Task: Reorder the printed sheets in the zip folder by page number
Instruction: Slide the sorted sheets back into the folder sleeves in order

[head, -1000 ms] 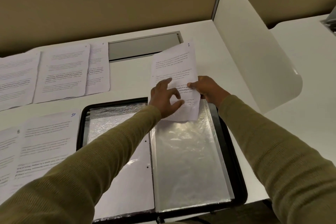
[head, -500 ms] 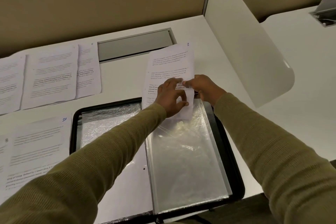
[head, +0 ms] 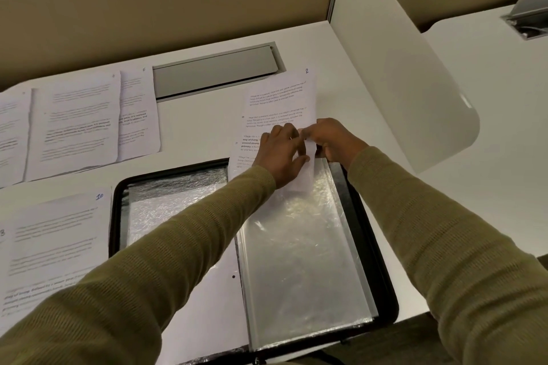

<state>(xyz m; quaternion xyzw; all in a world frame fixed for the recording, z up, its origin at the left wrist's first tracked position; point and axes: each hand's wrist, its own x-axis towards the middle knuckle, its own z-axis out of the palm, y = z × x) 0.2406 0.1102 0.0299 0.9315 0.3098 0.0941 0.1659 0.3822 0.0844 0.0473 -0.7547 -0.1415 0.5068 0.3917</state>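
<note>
Desk point(head: 195, 130) unchanged; left hand point(head: 280, 154) has met right hand point(head: 333, 139); fingers point(head: 292, 133) of both pinch sheet point(head: 278, 98) at sleeve point(head: 302, 246).

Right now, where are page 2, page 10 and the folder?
Page 2 point(head: 278, 98), head view, its upper text.
Page 10 point(head: 59, 240), head view, sheet middle.
Folder point(head: 114, 216), head view, black left rim.

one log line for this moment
step: sheet into sleeve | left hand: holds sheet | right hand: pinches its edge | sheet: marked 2, bottom at sleeve mouth | folder: open on desk
</note>
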